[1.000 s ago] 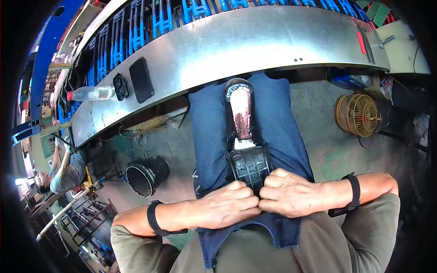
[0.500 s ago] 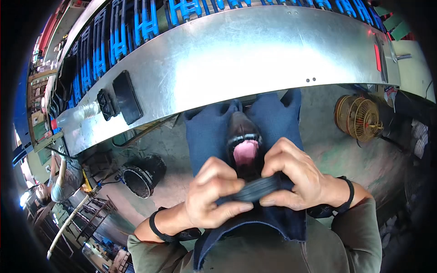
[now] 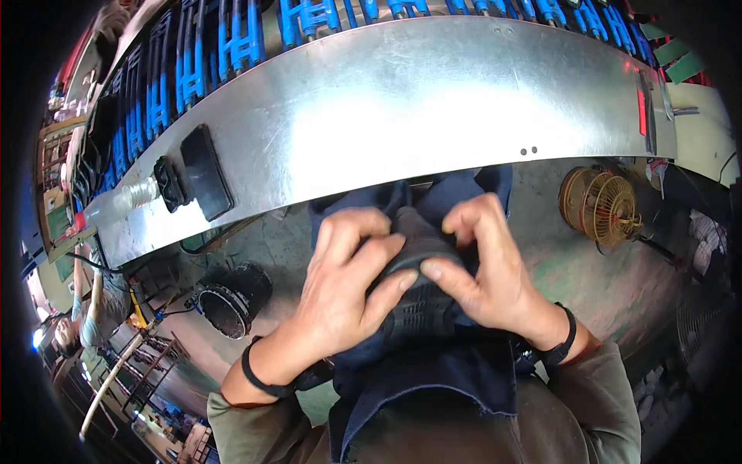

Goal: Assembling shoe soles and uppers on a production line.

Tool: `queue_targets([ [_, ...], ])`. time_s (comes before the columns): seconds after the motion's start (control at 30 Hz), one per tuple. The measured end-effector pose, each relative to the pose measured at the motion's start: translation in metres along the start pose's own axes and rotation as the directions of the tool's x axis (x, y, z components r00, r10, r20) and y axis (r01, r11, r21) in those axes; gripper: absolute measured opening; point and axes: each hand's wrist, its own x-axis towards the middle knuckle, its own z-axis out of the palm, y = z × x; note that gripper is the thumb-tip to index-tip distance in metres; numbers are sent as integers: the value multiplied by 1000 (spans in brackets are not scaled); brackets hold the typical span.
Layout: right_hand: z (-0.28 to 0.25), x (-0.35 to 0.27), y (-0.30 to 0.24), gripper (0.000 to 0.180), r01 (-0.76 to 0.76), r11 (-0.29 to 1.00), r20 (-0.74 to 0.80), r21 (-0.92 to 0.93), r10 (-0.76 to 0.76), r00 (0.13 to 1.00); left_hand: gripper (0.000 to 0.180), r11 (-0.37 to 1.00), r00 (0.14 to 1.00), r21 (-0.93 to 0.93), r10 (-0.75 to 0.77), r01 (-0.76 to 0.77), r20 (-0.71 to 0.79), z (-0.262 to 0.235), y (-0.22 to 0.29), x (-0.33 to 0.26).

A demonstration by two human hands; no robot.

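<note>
Between my knees, over the dark blue cloth on my lap (image 3: 340,207), is a black shoe; only dark parts of it show. A black rubber sole (image 3: 421,309) with a textured face lies over it, and its near part reaches toward me. My left hand (image 3: 348,278) grips the sole's left edge, thumb pressed on top and fingers curled round the side. On the opposite side my right hand (image 3: 487,267) does the same, its thumb near the middle. The two thumbtips are close together. Fingers and sole hide where sole and shoe meet.
A metal bench (image 3: 371,100) spans the front, with blue racks (image 3: 232,46) behind it. On its left lie a phone (image 3: 207,172), a black object (image 3: 170,184) and a clear bottle (image 3: 116,203). A black bucket (image 3: 224,309) and a wire fan guard (image 3: 599,205) stand below. A person (image 3: 93,309) is far left.
Both hands have moved away from me with the sole, which was bent between them. It now lies over the shoe, whose pink area is covered.
</note>
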Motion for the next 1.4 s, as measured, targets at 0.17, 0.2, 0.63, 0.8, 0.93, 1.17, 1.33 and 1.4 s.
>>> queue_targets([
  [0.17, 6, -6, 10, 49, -148, 840, 135, 522, 90, 987, 27, 881, 990, -455, -142, 133, 13, 6, 1, -22],
  [0.2, -1, -16, 5, 59, -290, 660, 282, 693, 122, 952, 29, 879, 995, -468, -94, 91, 18, -1, 14, -32],
  [0.63, 48, -93, -43, 36, 334, 775, 52, 537, -426, 903, 61, 751, 993, -658, -27, -57, -118, 35, 66, -117],
  [0.8, 33, -78, -105, 61, 565, 643, -106, 517, -607, 788, 69, 837, 927, -465, 122, -289, -355, -15, 100, -107],
  [0.93, 17, -77, -150, 64, 790, 148, -364, 596, -827, 429, 73, 461, 475, -212, 588, -862, -655, -41, 147, -116],
  [1.17, 77, -64, -68, 89, 423, 808, -164, 411, -391, 906, 94, 608, 805, -728, -234, -316, -545, 23, 63, -110],
  [1.33, 57, -70, -73, 108, 478, 745, -8, 466, -536, 844, 109, 705, 774, -681, -314, -198, -550, 69, 74, -153],
  [1.4, 51, -62, -57, 102, 242, 845, 219, 477, -381, 898, 115, 740, 833, -671, -338, -53, -438, 72, 52, -154],
])
